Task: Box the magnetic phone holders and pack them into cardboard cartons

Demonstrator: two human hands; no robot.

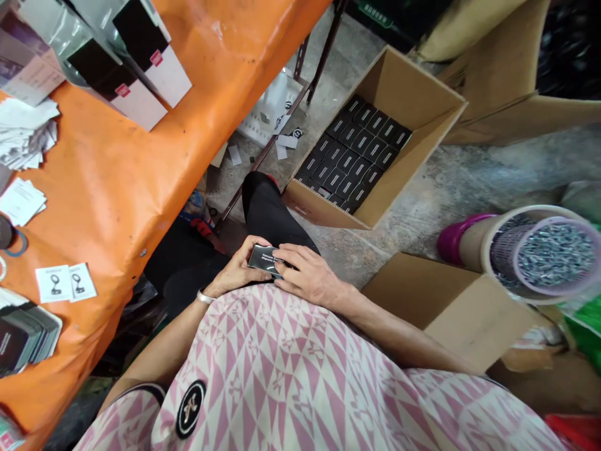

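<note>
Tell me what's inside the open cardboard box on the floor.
The cardboard box holds neat rows of small black boxes; anything beneath that top layer is hidden from view.

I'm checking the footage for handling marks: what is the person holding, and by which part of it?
A small black box, held in both hands: the left hand grips its left end, and the right hand lies over its right end.

the left hand (237, 270) and the right hand (307, 272) held a small glossy black rectangular box (263, 260) between them over a black-trousered knee (267, 207), near an open brown cardboard carton (319, 210) packed with rows of black boxes (352, 150), an orange tarpaulin-covered surface (141, 169) to the left.
</note>
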